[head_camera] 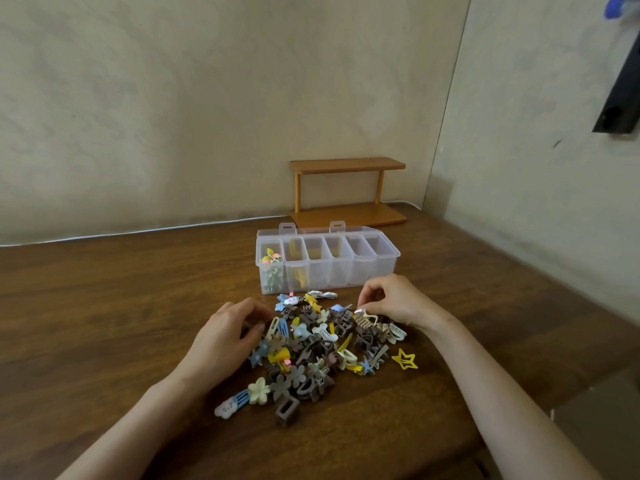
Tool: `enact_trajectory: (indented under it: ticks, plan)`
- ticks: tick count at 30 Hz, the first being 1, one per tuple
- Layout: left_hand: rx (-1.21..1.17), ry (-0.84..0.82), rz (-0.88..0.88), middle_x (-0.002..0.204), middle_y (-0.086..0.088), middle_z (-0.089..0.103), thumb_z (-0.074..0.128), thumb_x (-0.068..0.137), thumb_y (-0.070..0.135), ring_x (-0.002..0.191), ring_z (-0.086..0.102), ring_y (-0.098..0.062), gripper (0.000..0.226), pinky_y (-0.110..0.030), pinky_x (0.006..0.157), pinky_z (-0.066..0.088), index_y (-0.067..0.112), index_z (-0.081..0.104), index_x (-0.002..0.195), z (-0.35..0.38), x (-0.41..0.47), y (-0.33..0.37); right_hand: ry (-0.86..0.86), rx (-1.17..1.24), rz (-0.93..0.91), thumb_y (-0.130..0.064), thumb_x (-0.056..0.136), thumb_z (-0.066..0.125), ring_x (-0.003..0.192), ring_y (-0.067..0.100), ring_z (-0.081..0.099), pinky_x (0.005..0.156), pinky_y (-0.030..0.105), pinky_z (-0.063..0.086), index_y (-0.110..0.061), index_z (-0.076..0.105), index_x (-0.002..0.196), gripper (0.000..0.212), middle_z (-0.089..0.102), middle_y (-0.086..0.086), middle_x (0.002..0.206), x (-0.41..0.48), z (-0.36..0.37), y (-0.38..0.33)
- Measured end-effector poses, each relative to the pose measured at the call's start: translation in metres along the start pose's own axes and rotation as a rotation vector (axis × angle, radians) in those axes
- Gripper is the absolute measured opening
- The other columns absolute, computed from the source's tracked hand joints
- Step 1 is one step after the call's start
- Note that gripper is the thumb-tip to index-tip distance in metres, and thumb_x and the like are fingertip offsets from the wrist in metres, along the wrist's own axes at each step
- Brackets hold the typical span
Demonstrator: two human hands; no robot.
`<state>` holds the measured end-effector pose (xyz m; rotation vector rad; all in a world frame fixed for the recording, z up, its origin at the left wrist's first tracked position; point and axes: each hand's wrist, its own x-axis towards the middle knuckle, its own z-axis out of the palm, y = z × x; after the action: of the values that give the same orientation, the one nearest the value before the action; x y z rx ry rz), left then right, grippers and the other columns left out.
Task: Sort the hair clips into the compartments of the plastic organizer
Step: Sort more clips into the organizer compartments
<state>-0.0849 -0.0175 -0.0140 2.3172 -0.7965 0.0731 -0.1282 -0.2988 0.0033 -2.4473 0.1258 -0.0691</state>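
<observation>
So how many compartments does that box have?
6, in one row across the box. From the left: first holds mixed clips, second a yellow clip; what the other four hold is unclear.

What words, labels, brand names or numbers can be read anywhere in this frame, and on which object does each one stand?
None can be read.
plastic organizer: no label or mark visible.
hair clips: shapes and colours only; the cloud clip has face dots, not text.
wooden shelf: plain.
dark object on the wall: no marking legible.
</observation>
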Motion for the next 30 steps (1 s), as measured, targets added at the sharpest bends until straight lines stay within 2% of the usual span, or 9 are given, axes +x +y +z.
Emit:
enact_trajectory:
  ticks: [4, 7, 10, 16, 19, 21, 23, 26, 30]
  plan:
    - [-0.002, 0.002, -0.011, 0.105, 0.008, 0.056, 0.053, 0.09, 0.013, 0.091, 0.058, -0.003, 0.025, -0.021, 0.081, 0.052, 0.037, 0.054, 0.097, 0.0, 0.001, -0.001, 0.111, 0.128, -0.04, -0.013, 0.082, 0.07, 0.076, 0.012, 0.065, 0.063, 0.019, 0.05, -0.015, 0.065, 0.081, 0.006, 0.066, 0.001, 0.084, -0.002, -0.001, 0.0]
    - [-0.002, 0.008, -0.014, 0.105, 0.009, 0.055, 0.053, 0.09, 0.014, 0.09, 0.058, -0.001, 0.024, -0.016, 0.077, 0.05, 0.037, 0.054, 0.097, 0.001, 0.001, 0.0, 0.189, 0.249, -0.086, -0.007, 0.082, 0.069, 0.071, 0.013, 0.065, 0.063, 0.02, 0.054, -0.012, 0.065, 0.084, 0.007, 0.067, 0.003, 0.083, -0.003, -0.001, -0.002]
    - [-0.004, 0.022, -0.006, 0.102, 0.012, 0.054, 0.053, 0.09, 0.014, 0.09, 0.057, -0.001, 0.026, -0.017, 0.079, 0.049, 0.04, 0.053, 0.093, 0.001, 0.001, 0.0, 0.228, 0.313, -0.125, -0.003, 0.083, 0.067, 0.063, 0.009, 0.064, 0.058, 0.017, 0.05, -0.01, 0.067, 0.092, 0.012, 0.066, 0.005, 0.081, -0.003, -0.003, -0.005]
    - [0.0, 0.022, -0.005, 0.103, 0.01, 0.055, 0.053, 0.09, 0.016, 0.09, 0.058, -0.003, 0.024, -0.021, 0.082, 0.051, 0.04, 0.054, 0.094, 0.002, 0.002, -0.001, 0.26, 0.353, -0.226, 0.002, 0.085, 0.063, 0.071, 0.02, 0.069, 0.065, 0.023, 0.057, -0.013, 0.068, 0.096, 0.02, 0.066, 0.01, 0.085, 0.006, -0.006, -0.033]
    - [-0.002, 0.036, 0.001, 0.103, 0.011, 0.055, 0.053, 0.091, 0.017, 0.09, 0.058, -0.003, 0.021, -0.018, 0.08, 0.05, 0.037, 0.055, 0.097, 0.002, 0.001, -0.001, 0.341, 0.289, -0.276, 0.001, 0.084, 0.065, 0.069, 0.011, 0.063, 0.061, 0.015, 0.051, -0.012, 0.069, 0.095, 0.017, 0.065, 0.006, 0.085, 0.022, -0.003, -0.056]
    - [0.003, 0.046, 0.01, 0.101, 0.012, 0.055, 0.053, 0.091, 0.017, 0.091, 0.056, -0.001, 0.022, -0.016, 0.079, 0.048, 0.038, 0.054, 0.096, 0.002, 0.001, -0.001, 0.398, 0.225, -0.303, -0.003, 0.083, 0.067, 0.071, 0.006, 0.058, 0.065, 0.016, 0.049, -0.014, 0.07, 0.092, 0.015, 0.065, -0.001, 0.083, 0.039, 0.001, -0.069]
    - [0.007, 0.047, 0.012, 0.102, 0.012, 0.056, 0.053, 0.091, 0.018, 0.093, 0.055, 0.0, 0.022, -0.017, 0.081, 0.048, 0.039, 0.054, 0.096, 0.001, 0.002, -0.002, 0.444, 0.15, -0.301, -0.007, 0.083, 0.067, 0.074, 0.004, 0.057, 0.069, 0.021, 0.048, -0.017, 0.071, 0.091, 0.013, 0.064, -0.008, 0.081, 0.059, 0.004, -0.082]
    - [0.016, 0.051, 0.018, 0.102, 0.012, 0.057, 0.052, 0.091, 0.017, 0.096, 0.053, 0.001, 0.022, -0.019, 0.083, 0.049, 0.038, 0.055, 0.096, 0.0, 0.001, -0.001, 0.459, 0.013, -0.238, -0.014, 0.084, 0.067, 0.085, 0.011, 0.06, 0.076, 0.033, 0.048, -0.024, 0.071, 0.09, 0.012, 0.063, -0.01, 0.081, 0.081, 0.012, -0.095]
    - [0.0, 0.069, 0.041, 0.1, 0.015, 0.057, 0.051, 0.091, 0.014, 0.101, 0.051, 0.0, 0.021, -0.021, 0.086, 0.048, 0.034, 0.056, 0.098, -0.002, -0.001, 0.003, 0.405, -0.152, -0.215, -0.018, 0.09, 0.061, 0.096, 0.012, 0.06, 0.067, 0.022, 0.038, -0.021, 0.068, 0.104, 0.016, 0.068, -0.004, 0.101, 0.092, 0.018, -0.102]
